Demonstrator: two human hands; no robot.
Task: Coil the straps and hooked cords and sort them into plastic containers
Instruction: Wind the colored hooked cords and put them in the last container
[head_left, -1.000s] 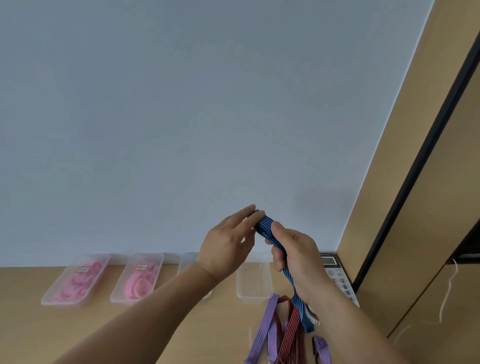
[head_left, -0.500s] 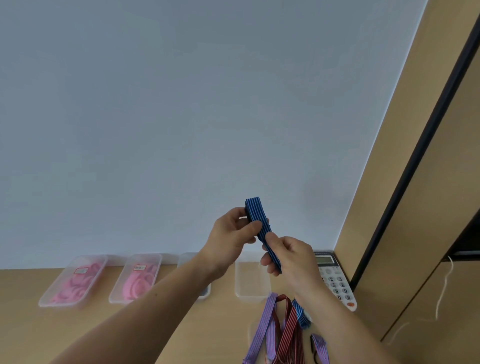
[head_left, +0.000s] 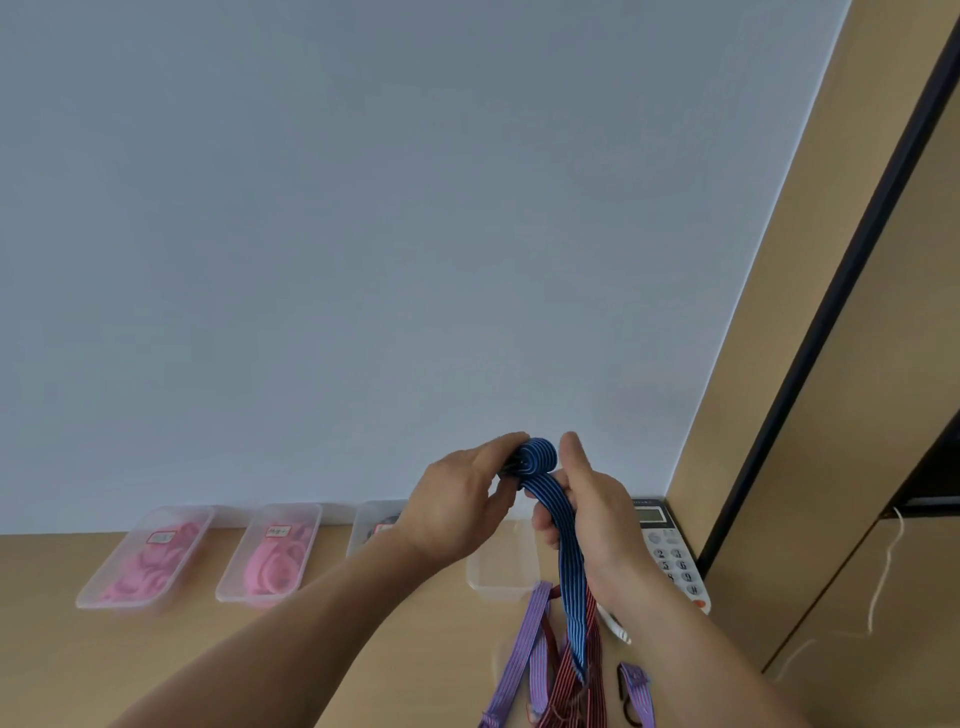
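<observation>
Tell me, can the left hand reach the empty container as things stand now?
Probably yes. The container lies open close under the left hand, nothing covering it. But this hand pinches the blue strap, and the right hand grips its tail, so the strap would come along.

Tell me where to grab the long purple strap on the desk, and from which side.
Pinch the purple strap at its far end beside the clear container, coming from above and the left. It lies flat on the desk, so close across its width. The red strap and the hanging tail of the blue strap crowd its right side.
</observation>
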